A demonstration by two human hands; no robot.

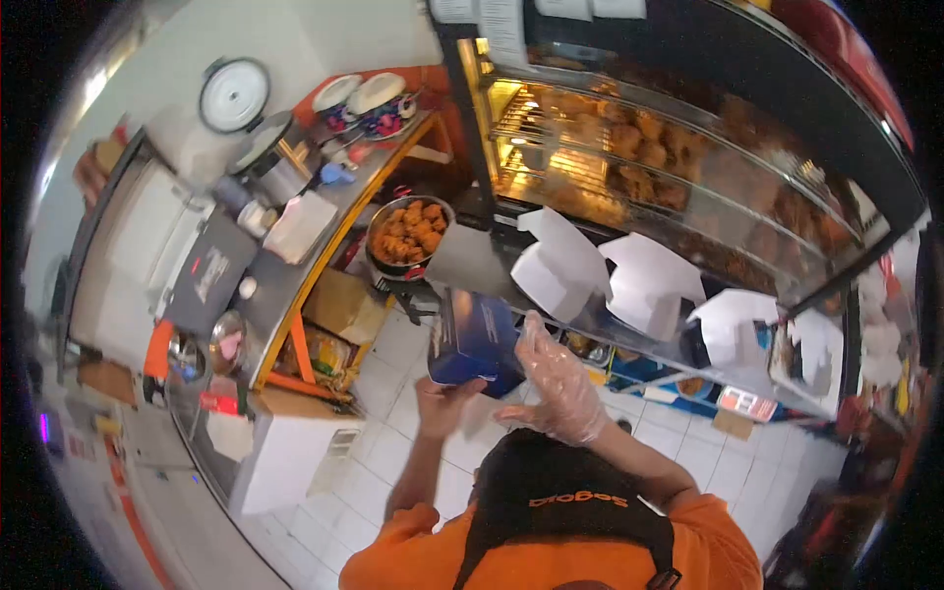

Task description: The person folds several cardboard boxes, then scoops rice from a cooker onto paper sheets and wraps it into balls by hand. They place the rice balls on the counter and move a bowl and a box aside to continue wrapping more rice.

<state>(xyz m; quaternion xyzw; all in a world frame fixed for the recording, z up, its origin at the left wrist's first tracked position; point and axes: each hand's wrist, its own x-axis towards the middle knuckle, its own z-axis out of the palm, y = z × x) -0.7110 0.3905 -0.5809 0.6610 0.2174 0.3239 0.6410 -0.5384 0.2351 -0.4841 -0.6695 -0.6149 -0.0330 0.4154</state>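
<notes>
A dark blue cardboard box (476,339), tilted in front of my chest, is gripped by my bare left hand (448,405) at its lower edge, thumb pressed on the side. My right hand (562,383) wears a clear plastic glove. Its fingers are stretched out beside the box's right side, with the thumb spread apart below. Beyond the box, a round pot (374,252) full of fried chicken pieces stands to the left of the glass display cabinet.
Several white open cartons, including one carton (559,277), line the shelf below the lit display cabinet (629,147) of fried food. On the left counter (295,285) are a metal bowl (232,339) and a large pot (275,162). A white box (285,457) stands below.
</notes>
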